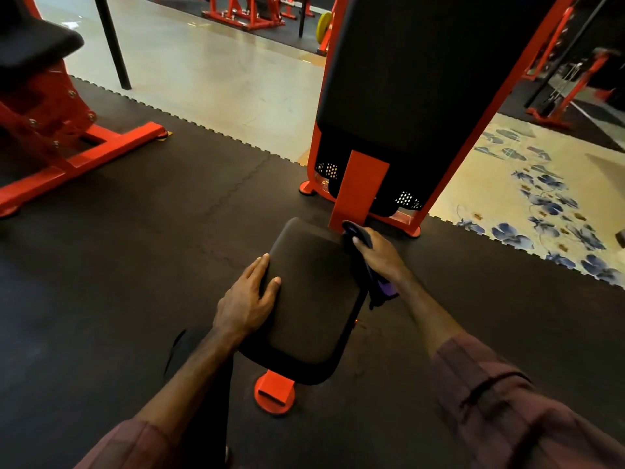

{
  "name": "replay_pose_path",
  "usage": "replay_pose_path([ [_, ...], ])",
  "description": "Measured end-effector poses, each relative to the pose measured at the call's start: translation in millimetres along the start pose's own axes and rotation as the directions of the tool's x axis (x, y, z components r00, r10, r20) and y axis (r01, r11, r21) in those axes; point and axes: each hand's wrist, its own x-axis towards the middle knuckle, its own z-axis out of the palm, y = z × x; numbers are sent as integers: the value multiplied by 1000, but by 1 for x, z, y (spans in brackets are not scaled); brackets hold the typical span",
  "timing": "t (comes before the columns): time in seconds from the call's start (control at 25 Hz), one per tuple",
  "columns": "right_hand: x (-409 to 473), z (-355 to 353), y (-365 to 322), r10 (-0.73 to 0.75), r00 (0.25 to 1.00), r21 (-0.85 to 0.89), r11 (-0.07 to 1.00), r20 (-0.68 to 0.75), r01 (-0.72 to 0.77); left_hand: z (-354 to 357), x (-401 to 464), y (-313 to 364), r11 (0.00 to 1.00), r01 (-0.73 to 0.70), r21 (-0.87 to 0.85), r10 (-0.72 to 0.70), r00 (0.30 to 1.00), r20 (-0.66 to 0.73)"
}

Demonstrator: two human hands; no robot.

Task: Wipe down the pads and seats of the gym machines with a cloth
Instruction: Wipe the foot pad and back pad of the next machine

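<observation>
The left hand (248, 297) lies flat on the left edge of the seat (309, 296), fingers straight and slightly spread, thumb resting on the top surface, forearm reaching in from the lower left with a maroon sleeve pushed up near the elbow. The right hand (378, 253) is curled round a dark cloth (363, 262), gripping it against the seat's far right corner; one end of the cloth bunches above the knuckles and the other, with a purple patch, hangs down beside the wrist along the seat's right side. The right forearm comes in from the lower right, sleeve (507, 401) rolled back.

Between the hands the seat is a dark padded rectangle with rounded corners. Below it, nearer the person, stands an orange foot (274, 394) on the black rubber floor (118, 265). Beyond the right hand an orange post (362, 191) rises to a tall black back pad (416, 79). Far left of the left hand stands another orange machine (61, 137) with a black pad.
</observation>
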Motion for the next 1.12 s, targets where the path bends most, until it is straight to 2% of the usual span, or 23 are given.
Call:
replay_pose_path([
  [0.08, -6, -7, 10, 19, 1000, 4, 1000, 12, -19, 0, 0, 1, 1000, -3, 8, 3, 1000, 8],
  [0.2, 26, 2, -19, 98, 993, -144, 986, 61, -88, -1, 1, 2, 1000, 4, 1, -4, 1000, -2],
  [0.28, 43, 16, -46, 88, 995, -265, 962, 52, -71, -1, 1, 2, 1000, 5, -11, -5, 1000, 6],
  [0.36, 44, 23, -58, 33, 997, -301, 953, 64, -12, -2, 0, 1, 1000, 9, -7, -9, 1000, 7],
  [0.44, 37, 12, -49, 14, 994, -252, 968, 106, 13, -2, 1, 1, 1000, 13, -9, -13, 1000, 1],
  [0.52, 32, -6, -32, 60, 986, -183, 983, 154, -31, -1, 1, 1, 1000, 16, -16, -16, 1000, -13],
  [0.64, 53, -3, -35, 148, 976, -232, 967, 162, -108, 1, 2, 0, 1000, 19, -7, -19, 1000, -24],
  [0.72, 72, 17, -59, 121, 979, -271, 960, 165, -73, 1, 4, -1, 1000, 22, -8, -22, 1000, -18],
  [0.88, 80, 29, -72, 23, 971, -192, 981, 237, 23, 1, 3, -4, 999, 29, -21, -29, 999, -14],
  [1.0, 83, 11, -56, 70, 955, -158, 987, 287, -25, 2, 3, -4, 999, 26, -23, -26, 1000, -18],
  [1.12, 103, 24, -74, 132, 945, -150, 985, 299, -90, 1, 4, -2, 1000, 9, -24, -10, 999, -31],
])
